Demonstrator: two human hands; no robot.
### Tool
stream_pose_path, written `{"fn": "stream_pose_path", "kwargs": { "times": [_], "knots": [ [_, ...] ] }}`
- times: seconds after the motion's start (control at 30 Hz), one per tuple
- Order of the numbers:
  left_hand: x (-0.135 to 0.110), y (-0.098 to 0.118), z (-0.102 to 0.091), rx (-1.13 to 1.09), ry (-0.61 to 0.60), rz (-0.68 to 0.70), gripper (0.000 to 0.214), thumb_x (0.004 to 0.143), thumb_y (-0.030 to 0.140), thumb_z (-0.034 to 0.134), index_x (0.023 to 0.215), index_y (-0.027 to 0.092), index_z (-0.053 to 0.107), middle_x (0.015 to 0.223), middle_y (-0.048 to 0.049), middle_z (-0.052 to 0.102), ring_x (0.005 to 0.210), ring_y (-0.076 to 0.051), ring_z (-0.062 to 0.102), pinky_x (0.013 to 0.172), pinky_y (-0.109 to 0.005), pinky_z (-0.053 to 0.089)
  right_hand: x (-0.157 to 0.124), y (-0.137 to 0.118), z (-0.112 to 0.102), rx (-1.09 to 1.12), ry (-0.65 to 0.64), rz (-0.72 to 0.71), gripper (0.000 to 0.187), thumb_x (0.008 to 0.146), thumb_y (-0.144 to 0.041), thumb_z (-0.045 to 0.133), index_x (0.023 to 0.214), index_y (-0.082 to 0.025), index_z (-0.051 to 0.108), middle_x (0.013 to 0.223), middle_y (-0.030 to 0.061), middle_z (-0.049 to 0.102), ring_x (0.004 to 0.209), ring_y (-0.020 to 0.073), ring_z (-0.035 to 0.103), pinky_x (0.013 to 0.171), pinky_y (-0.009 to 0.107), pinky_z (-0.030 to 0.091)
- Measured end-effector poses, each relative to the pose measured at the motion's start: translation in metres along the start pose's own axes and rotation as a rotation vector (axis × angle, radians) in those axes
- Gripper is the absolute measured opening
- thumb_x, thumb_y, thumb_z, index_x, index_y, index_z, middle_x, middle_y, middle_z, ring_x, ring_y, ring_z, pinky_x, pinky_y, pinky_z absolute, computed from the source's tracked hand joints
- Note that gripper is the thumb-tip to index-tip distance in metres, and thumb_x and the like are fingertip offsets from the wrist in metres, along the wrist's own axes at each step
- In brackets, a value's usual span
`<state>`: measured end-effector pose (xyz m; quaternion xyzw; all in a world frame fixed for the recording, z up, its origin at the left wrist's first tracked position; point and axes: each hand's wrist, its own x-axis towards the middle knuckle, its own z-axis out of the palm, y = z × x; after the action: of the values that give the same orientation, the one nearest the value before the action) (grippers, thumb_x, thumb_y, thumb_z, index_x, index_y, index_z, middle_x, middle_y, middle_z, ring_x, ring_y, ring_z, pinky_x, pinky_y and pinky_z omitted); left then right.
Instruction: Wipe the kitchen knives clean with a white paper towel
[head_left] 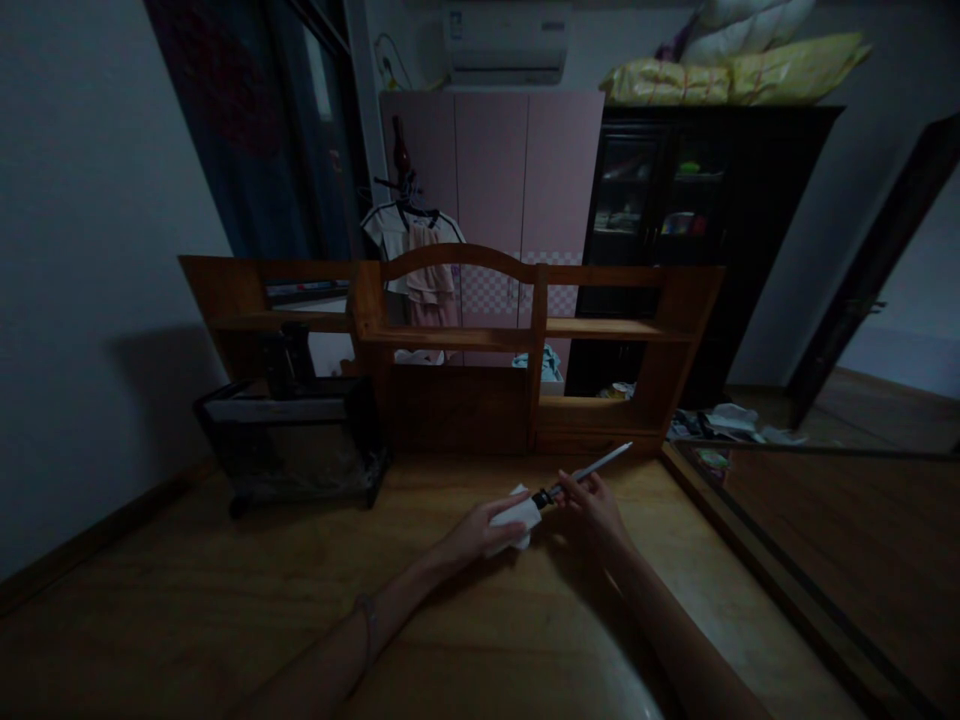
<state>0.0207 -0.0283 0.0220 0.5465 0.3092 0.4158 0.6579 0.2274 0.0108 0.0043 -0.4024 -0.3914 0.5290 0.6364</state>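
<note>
Both hands meet over the rear middle of the bench (225, 600), a little toward its right edge and just short of the shelf unit (457, 335) that stands along the back edge. The left hand (480, 532) is closed around a white tissue (519, 517), which it presses against the dark lower end of a pen (598, 466). The right hand (594, 507) pinches the pen just past that dark part, fingers curled round it from below. The pen's pale shaft slants up and away to the right, and its tip points at the right rear corner without touching the shelf unit. The tissue is bunched and touches the pen's end; whether it wraps all the way round cannot be told in the dim light. At the left rear of the bench stands a dark case (289, 440), well apart from the hands. Behind the bench are a pink wardrobe (517, 170) and a dark cabinet (675, 200).
</note>
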Motion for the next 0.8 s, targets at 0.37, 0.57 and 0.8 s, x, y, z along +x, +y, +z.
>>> {"fn": "stream_pose_path", "kwargs": {
  "times": [0.37,0.57,0.8],
  "knots": [
    [-0.005,0.003,0.009,0.638,0.123,0.202,0.042,0.082,0.042,0.054,0.116,0.019,0.06,0.086,-0.0039,0.067,0.06,-0.014,0.058,0.056,-0.023,0.043,-0.002,-0.003,0.003,0.004,-0.035,-0.042,0.034,0.064,-0.039,0.075,0.08,-0.021,0.051,0.064,-0.0024,0.063,0.053,0.0117,0.06,0.051,0.022,0.047],
    [-0.005,0.004,0.01,0.725,0.184,0.292,0.043,0.092,0.042,0.034,0.102,0.016,0.067,0.088,-0.0059,0.068,0.075,-0.019,0.059,0.07,-0.025,0.041,-0.003,-0.002,0.004,0.031,-0.06,-0.035,0.034,0.064,-0.039,0.076,0.08,-0.021,0.051,0.063,-0.0023,0.062,0.053,0.0118,0.059,0.051,0.023,0.046],
    [0.001,0.003,0.001,0.768,0.183,0.35,0.04,0.093,0.038,0.033,0.105,0.018,0.066,0.098,-0.0066,0.065,0.089,-0.021,0.059,0.082,-0.028,0.042,-0.005,-0.001,0.007,0.049,-0.021,-0.06,0.03,0.067,-0.036,0.074,0.08,-0.022,0.051,0.064,-0.0029,0.062,0.056,0.0119,0.06,0.054,0.022,0.048]
  ]
}}
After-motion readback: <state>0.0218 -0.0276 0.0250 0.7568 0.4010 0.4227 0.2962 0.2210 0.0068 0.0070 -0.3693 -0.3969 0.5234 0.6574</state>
